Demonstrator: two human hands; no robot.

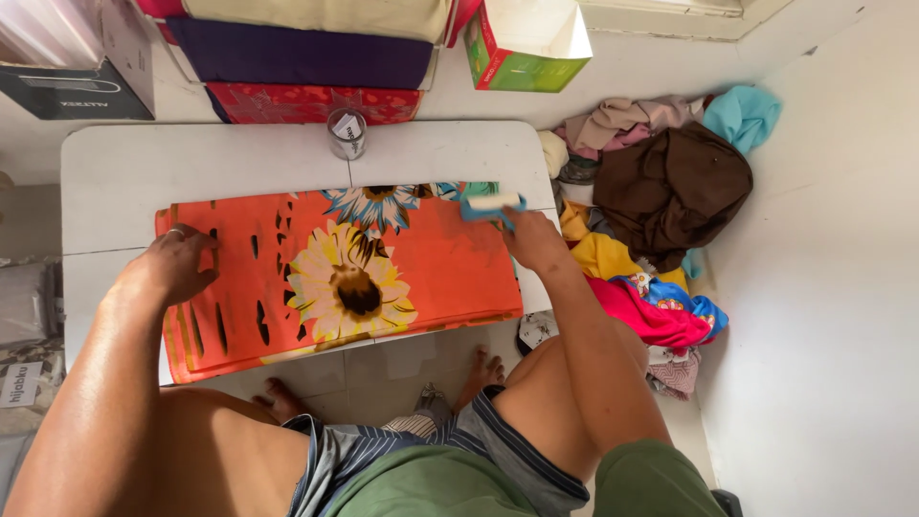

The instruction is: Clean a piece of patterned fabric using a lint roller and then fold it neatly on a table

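1. Orange sunflower cloth (421, 258) lies flat on white table (124, 172), under both your hands;
2. Your left hand (177, 263) presses it, fingers spread;
3. Your right hand (531, 239): fingers clamped on blue-handled tool (491, 205) at cloth's far corner.

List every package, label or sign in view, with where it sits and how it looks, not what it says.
Open carton: top centre on the floor beyond the table, boxy, green and red with white flaps.
Dark box: top left corner, black-grey, pale print.
Labelled jar: far table edge, clear cylinder, small white tag.
Paper label: left edge, white with dark print.
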